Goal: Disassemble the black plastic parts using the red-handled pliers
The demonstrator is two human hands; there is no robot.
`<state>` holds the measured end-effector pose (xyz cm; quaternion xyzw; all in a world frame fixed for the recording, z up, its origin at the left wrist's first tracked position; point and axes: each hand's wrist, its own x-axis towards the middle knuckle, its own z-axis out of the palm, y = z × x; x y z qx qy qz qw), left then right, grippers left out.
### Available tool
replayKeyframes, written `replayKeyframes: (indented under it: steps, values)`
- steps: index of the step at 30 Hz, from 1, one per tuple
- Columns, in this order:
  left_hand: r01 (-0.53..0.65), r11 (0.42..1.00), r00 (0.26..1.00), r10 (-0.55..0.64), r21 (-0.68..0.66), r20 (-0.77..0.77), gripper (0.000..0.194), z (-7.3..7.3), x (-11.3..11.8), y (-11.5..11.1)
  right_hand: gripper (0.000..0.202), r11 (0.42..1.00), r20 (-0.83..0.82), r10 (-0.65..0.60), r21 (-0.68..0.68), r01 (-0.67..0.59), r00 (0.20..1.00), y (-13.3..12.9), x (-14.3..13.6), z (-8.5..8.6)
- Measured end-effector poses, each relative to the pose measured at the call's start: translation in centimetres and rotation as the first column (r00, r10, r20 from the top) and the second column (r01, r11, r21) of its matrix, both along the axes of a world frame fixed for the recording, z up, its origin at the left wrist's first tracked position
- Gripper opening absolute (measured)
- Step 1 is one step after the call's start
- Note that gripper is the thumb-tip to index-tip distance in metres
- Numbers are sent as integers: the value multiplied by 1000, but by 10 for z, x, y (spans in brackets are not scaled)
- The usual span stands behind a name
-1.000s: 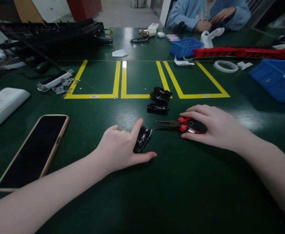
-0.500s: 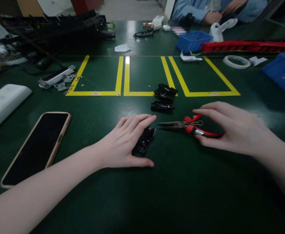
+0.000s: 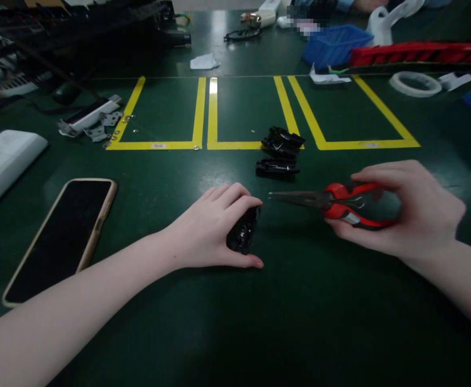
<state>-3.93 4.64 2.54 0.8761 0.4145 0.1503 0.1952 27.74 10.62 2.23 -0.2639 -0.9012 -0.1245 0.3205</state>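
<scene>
My left hand (image 3: 213, 228) is curled around a small black plastic part (image 3: 243, 232), the fingers over its far edge and the thumb along its near side. The palm hides part of it. My right hand (image 3: 419, 209) holds long-nose pliers (image 3: 334, 203) with red and black handles, fingers on one handle and thumb on the other. The plier jaws point left, their tips a short way right of the black part and apart from it. Beyond them lie more black plastic parts, one piece (image 3: 276, 167) in front of a small pile (image 3: 282, 142).
A phone (image 3: 60, 236) lies left, partly behind my forearm. Yellow tape (image 3: 171, 145) marks areas on the green table. Metal brackets (image 3: 98, 129), a tape roll (image 3: 415, 84), a blue bin (image 3: 336, 45) and a long red piece (image 3: 421, 54) lie farther back. Another person's hand (image 3: 368, 5) shows at the top.
My right hand has lifted the pliers off the table, moving them slightly right. My left fingers have curled in closer over the black part. The view has tilted down a little.
</scene>
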Motion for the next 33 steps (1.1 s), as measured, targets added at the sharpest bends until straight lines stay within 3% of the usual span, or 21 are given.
replayKeyframes:
  steps: [3, 8, 13, 19, 33]
  values:
    - [-46, 999, 997, 45, 6, 55, 76, -1, 2, -1, 63, 998, 50, 55, 4, -55, 997, -4, -6, 0]
    - [-88, 995, 991, 84, 38, 106, 68, 0, 4, -4, 55, 995, 31, 101, -1, -101, 994, -7, -11, 1]
    - [-88, 992, 995, 83, 86, 63, 61, -1, 5, -4, 52, 992, 18, 92, -85, -90, 996, -14, -12, 2]
    - [-90, 988, 996, 88, 126, 20, 67, -1, 6, -7, 59, 969, 90, 1, -247, 21, 996, -25, -12, 0]
    - [-106, 985, 994, 109, 139, -19, 70, -1, 7, -7, 62, 963, 110, 20, -269, 10, 994, -24, -11, 0]
